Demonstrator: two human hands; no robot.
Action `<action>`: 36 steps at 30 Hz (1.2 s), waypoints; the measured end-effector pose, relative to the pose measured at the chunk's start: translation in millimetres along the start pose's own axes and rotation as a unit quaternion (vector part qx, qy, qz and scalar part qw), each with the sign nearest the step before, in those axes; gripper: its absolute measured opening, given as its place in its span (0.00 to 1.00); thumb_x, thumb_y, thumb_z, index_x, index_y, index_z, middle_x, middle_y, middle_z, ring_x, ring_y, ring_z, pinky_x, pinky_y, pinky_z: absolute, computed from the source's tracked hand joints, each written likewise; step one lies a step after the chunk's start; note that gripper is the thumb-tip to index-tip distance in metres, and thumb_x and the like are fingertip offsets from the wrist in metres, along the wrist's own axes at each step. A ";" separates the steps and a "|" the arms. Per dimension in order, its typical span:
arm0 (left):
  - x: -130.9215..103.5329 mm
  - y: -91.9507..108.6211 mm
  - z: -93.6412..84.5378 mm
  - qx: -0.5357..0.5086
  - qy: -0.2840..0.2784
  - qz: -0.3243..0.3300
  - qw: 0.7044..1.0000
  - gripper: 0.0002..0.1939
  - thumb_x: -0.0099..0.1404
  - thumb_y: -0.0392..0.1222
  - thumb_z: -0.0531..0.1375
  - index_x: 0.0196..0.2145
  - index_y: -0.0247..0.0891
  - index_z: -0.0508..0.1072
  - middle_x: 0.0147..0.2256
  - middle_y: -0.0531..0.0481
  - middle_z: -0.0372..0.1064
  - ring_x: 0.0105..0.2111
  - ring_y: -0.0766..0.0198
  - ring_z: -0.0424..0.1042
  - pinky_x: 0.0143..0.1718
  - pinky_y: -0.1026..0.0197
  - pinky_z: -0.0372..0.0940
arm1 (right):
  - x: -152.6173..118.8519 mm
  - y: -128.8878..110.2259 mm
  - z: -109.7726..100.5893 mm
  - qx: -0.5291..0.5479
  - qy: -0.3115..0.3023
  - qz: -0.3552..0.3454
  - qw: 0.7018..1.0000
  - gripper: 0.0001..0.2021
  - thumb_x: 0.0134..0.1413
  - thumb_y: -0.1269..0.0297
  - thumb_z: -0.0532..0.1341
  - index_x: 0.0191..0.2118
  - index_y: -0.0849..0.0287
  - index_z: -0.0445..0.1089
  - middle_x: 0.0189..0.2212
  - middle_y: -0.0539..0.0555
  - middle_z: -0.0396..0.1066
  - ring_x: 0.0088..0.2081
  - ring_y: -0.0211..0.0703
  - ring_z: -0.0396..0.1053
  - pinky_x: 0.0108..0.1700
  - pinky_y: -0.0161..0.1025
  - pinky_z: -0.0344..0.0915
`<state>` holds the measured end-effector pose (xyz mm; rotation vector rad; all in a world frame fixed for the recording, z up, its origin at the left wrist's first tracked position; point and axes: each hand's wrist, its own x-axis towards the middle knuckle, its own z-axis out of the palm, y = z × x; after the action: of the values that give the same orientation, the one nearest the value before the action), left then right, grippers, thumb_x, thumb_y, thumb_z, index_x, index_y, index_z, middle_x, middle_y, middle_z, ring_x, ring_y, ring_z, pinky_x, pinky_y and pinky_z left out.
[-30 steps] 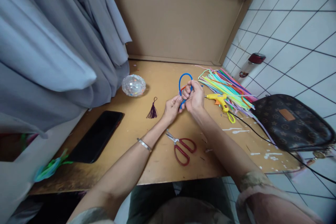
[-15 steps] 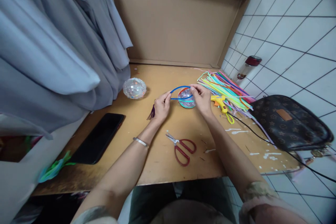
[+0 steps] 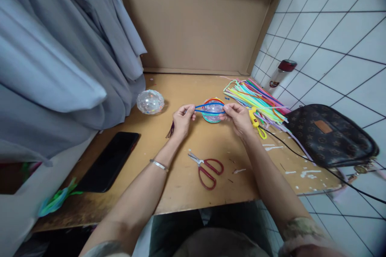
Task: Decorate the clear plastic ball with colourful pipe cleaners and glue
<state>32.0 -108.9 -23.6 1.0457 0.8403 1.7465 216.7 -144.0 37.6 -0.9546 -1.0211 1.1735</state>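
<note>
A thin blue loop is stretched between my hands. My left hand pinches its left end, and my right hand pinches the right end. Under and behind the loop sits a clear round piece with red, orange and teal strips around its rim. A dark tassel shows beside my left hand. To the left, a clear textured ball rests on the table. Red-handled scissors lie below my hands, blades slightly apart.
A yellow glue gun with a black cord is close to my right hand, by a pile of coloured strips. Further right are a bottle and dark bag. A black phone lies left; cardboard stands behind.
My right hand has moved slightly right and down, drawing the blue loop narrower and flatter. My left hand has shifted slightly left. The whole view has shifted a little.
</note>
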 end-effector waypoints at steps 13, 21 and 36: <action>3.7 -3.1 -4.8 -0.040 -0.011 -0.055 0.998 0.25 0.41 0.51 0.76 0.31 0.34 0.75 0.25 0.51 0.75 0.22 0.71 0.72 0.27 0.67 0.68 | 8.1 6.3 -12.2 -0.033 -0.023 -0.065 0.997 0.15 0.36 0.55 0.74 0.28 0.57 0.75 0.24 0.49 0.75 0.29 0.38 0.73 0.37 0.38 0.71; 0.9 4.7 -0.8 -0.063 -0.037 -0.057 0.996 0.23 0.38 0.50 0.77 0.29 0.35 0.77 0.24 0.52 0.75 0.23 0.70 0.72 0.29 0.65 0.69 | -5.7 -1.9 -11.9 -0.384 0.008 -0.356 0.852 0.10 0.56 0.58 0.60 0.38 0.55 0.76 0.43 0.58 0.75 0.49 0.52 0.70 0.54 0.53 0.63; -13.4 10.5 8.2 0.008 -0.118 -0.048 0.992 0.18 0.42 0.48 0.76 0.27 0.36 0.79 0.24 0.51 0.75 0.24 0.68 0.72 0.33 0.61 0.71 | -22.1 24.5 11.8 -0.618 -0.038 -0.349 0.703 0.14 0.67 0.65 0.52 0.45 0.56 0.76 0.39 0.58 0.77 0.43 0.49 0.70 0.53 0.49 0.57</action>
<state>38.8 -124.4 -15.0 1.1768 0.7434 1.5028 197.1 -161.8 14.6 -1.2912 -2.0703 -0.2957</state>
